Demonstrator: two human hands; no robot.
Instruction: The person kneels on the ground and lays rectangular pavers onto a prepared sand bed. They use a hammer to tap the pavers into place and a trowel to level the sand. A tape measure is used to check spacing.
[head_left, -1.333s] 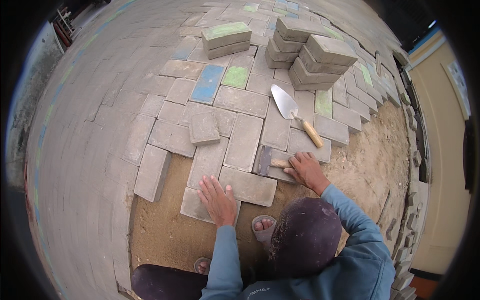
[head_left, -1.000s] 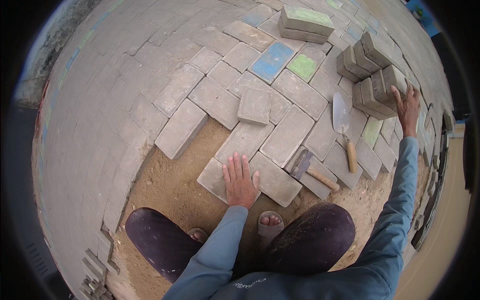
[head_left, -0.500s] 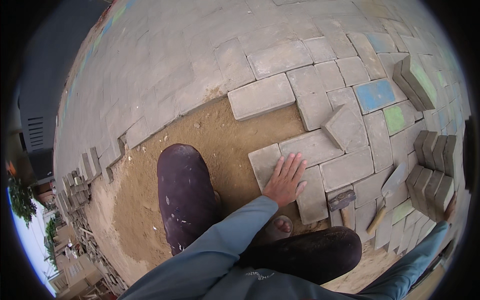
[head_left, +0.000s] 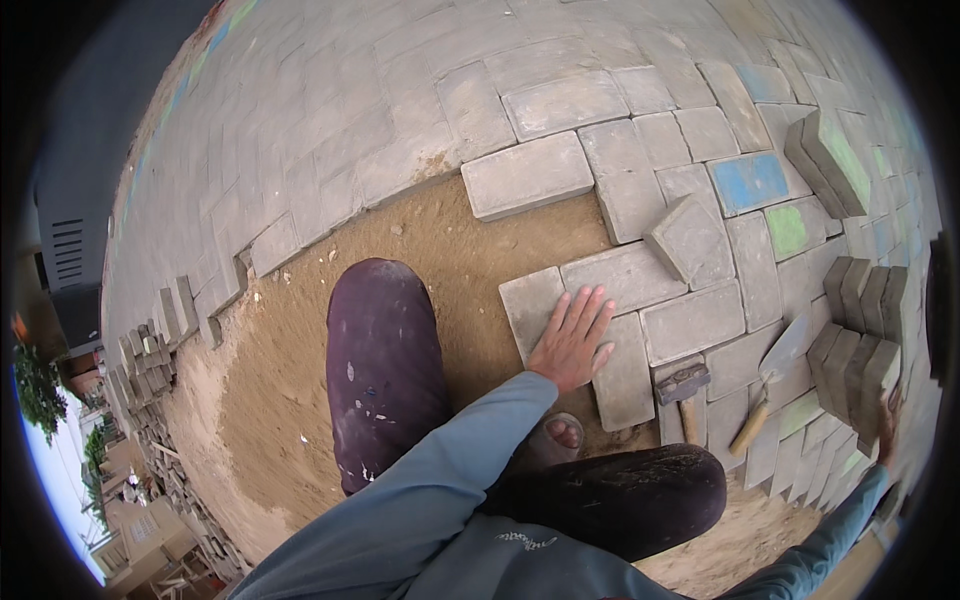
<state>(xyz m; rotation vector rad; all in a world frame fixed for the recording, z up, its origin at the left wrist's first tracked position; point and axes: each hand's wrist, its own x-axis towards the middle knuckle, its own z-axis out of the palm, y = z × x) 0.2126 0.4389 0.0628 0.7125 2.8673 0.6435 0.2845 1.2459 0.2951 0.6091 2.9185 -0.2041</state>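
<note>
My left hand [head_left: 572, 340] lies flat, fingers spread, on a grey paving block [head_left: 532, 295] bordering bare sand. At the far right, my right hand [head_left: 888, 425] grips the end block [head_left: 878, 385] of a short stack; its fingertips are small and distorted near the rim. A hammer [head_left: 686, 388] with a wooden handle lies on the pavers beside my left hand's side of the stacks. A trowel [head_left: 776, 362] lies between hammer and stack. A loose square block [head_left: 678, 238] rests on the laid pavers above my left hand.
My knees frame a sandy bed [head_left: 260, 400]. A loose long block [head_left: 527, 175] lies at its upper edge. More stacked blocks [head_left: 865, 295] and a green-marked pair [head_left: 830, 160] stand at right. Broken block piles [head_left: 140, 365] line the left, near a dark wall [head_left: 75, 230].
My right hand has let go of the hammer and moved to the stacked blocks. The view has swung left, showing more sand and the piles. My left hand stays on its block.
</note>
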